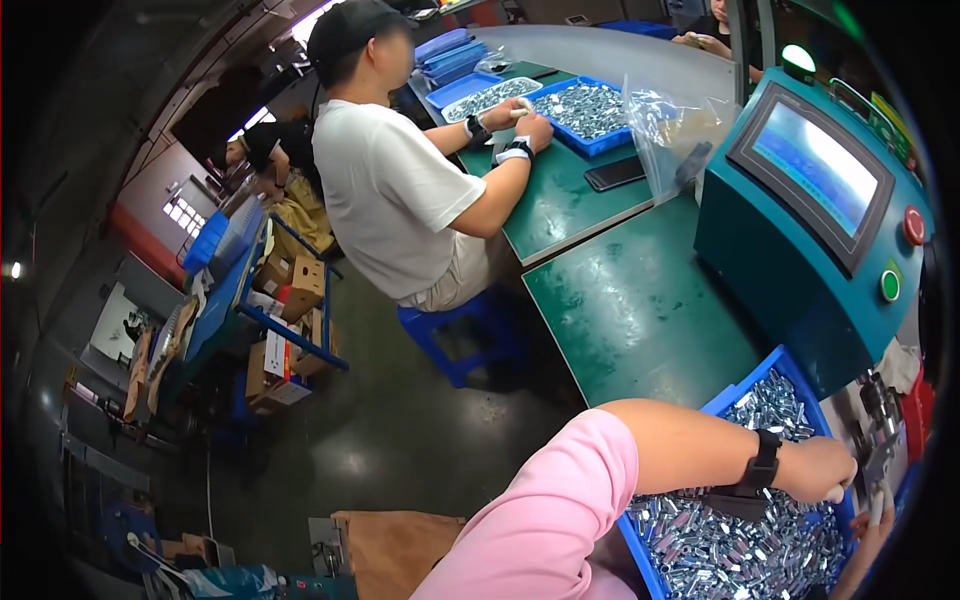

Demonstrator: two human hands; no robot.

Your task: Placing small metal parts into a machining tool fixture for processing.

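My left arm, in a pink sleeve with a black wristband, reaches over a blue tray [640, 553] heaped with small shiny metal parts [735, 545]. My left hand [815, 470] is above the tray's right edge, its fingers curled closed, with a white cover on a fingertip. Whatever it holds is hidden. My right hand [870, 530] shows only partly at the lower right, beside the tray. A white cover is on one of its fingers, which point up toward a metal fixture [882, 455]. The fingers look drawn together; anything between them is too small to make out.
A teal machine cabinet [790, 300] with a screen, red button and green button stands behind the tray on a green table [640, 320]. At left, a seated person [390, 200] handles parts beside another blue tray [585, 145]. A phone [615, 174] and plastic bag [665, 135] lie nearby.
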